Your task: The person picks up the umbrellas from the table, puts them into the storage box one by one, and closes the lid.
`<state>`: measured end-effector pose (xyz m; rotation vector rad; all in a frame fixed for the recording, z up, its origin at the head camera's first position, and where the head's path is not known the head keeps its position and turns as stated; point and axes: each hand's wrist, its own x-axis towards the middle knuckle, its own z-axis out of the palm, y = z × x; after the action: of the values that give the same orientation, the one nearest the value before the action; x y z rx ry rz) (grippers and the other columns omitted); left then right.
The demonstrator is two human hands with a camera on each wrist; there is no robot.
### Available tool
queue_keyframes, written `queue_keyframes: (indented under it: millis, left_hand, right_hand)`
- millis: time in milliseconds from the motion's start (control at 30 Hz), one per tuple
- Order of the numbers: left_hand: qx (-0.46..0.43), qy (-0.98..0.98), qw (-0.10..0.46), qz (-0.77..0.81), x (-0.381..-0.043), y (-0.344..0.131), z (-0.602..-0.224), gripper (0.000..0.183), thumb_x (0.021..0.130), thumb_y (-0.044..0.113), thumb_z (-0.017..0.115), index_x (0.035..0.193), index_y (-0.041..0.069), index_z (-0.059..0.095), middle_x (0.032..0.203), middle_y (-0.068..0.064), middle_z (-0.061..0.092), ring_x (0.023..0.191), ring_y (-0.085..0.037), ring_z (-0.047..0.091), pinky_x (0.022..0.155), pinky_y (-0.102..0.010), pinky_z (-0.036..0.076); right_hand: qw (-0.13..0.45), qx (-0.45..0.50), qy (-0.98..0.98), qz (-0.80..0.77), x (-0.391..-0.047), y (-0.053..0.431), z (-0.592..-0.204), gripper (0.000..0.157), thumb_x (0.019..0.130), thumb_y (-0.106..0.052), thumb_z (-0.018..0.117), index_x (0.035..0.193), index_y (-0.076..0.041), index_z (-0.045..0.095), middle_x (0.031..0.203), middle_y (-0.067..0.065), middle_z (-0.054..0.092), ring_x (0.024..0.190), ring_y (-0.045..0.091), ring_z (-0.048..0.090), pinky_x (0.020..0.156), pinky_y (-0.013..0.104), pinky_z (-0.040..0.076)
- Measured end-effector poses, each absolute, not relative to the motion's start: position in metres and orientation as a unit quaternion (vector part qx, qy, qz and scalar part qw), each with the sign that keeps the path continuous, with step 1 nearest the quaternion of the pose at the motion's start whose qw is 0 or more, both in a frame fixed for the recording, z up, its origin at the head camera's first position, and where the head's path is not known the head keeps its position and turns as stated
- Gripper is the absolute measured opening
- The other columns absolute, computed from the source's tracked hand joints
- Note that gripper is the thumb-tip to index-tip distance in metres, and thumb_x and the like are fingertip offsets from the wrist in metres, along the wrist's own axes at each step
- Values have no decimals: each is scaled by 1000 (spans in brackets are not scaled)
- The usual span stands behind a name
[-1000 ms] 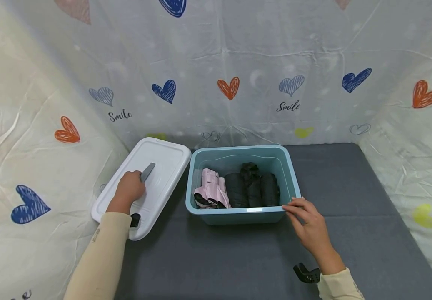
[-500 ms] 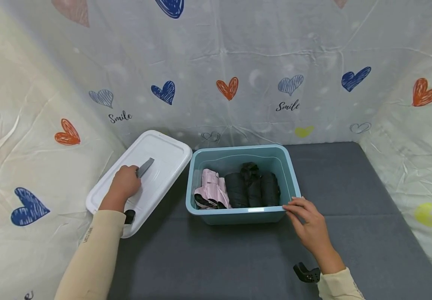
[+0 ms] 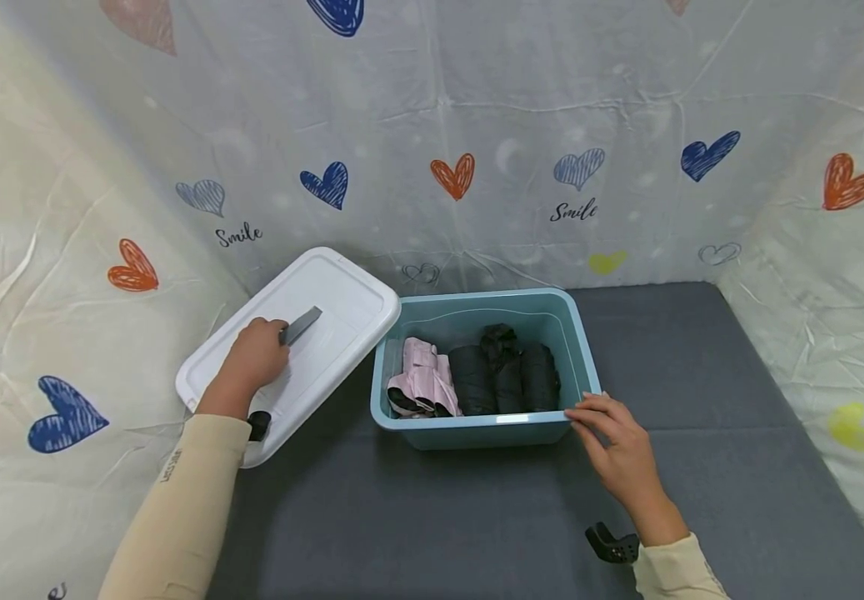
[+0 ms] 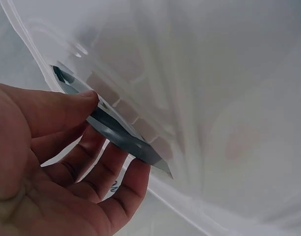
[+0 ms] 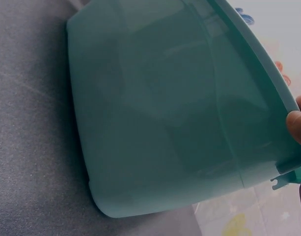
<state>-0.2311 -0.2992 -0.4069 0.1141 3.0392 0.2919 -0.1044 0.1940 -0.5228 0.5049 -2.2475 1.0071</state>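
My left hand (image 3: 253, 360) grips a grey handle (image 3: 301, 325) on the white lid (image 3: 349, 292), left of the blue-green storage bin (image 3: 487, 437). The lid slants, and its right corner overlaps the bin's back left corner in the head view. In the left wrist view, curled fingers and the thumb hold the handle (image 4: 125, 135) against the lid (image 4: 229, 98). My right hand (image 3: 619, 454) pinches the bin's front right corner; the right wrist view shows fingertips on the rim of the bin (image 5: 165, 113). A pink folded bundle (image 3: 424, 373) and dark rolled bundles (image 3: 472, 381) lie inside the bin.
The bin stands on a dark grey cloth surface (image 3: 432, 525). A pale sheet printed with hearts (image 3: 454, 100) hangs behind and on both sides. A black band (image 3: 611, 546) is on my right wrist.
My left hand has raised the lid and moved it slightly left, then right, so that its corner now overlaps the bin's rim. My right hand and the bin stay in place.
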Motion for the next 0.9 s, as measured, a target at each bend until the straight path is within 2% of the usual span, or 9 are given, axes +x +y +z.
queue_keyframes:
  millis: [133, 367, 600, 900]
  left_hand:
    - [54, 993, 41, 94, -229, -291, -401, 42, 91, 3, 47, 128, -16, 49, 114, -36, 52, 104, -47, 54, 92, -57, 42]
    - [84, 993, 28, 80, -229, -281, -397, 38, 88, 0, 47, 123, -14, 55, 106, -32, 56, 97, -44, 56, 87, -55, 44]
    - [69, 993, 65, 74, -227, -272, -397, 43, 93, 4, 49, 132, -12, 49, 119, -33, 52, 110, -46, 54, 94, -56, 43]
    - [92, 990, 81, 75, -225, -257, -397, 43, 94, 6, 51, 134, -9, 48, 121, -32, 52, 111, -43, 54, 93, -54, 44]
  right_hand:
    - [293, 182, -857, 383, -104, 194, -521, 24, 74, 3, 77, 96, -7, 75, 105, 11, 66, 111, 28, 58, 113, 27, 32]
    - [298, 186, -855, 383, -104, 194, -521, 25, 73, 3, 77, 96, -7, 75, 106, 11, 66, 111, 29, 58, 113, 17, 27]
    - [295, 178, -854, 390, -103, 193, -521, 23, 75, 1, 77, 96, -6, 75, 106, 11, 66, 112, 27, 58, 114, 21, 28]
    - [293, 173, -855, 390, -103, 193, -521, 23, 75, 1, 77, 97, -6, 75, 106, 11, 66, 112, 28, 58, 114, 21, 28]
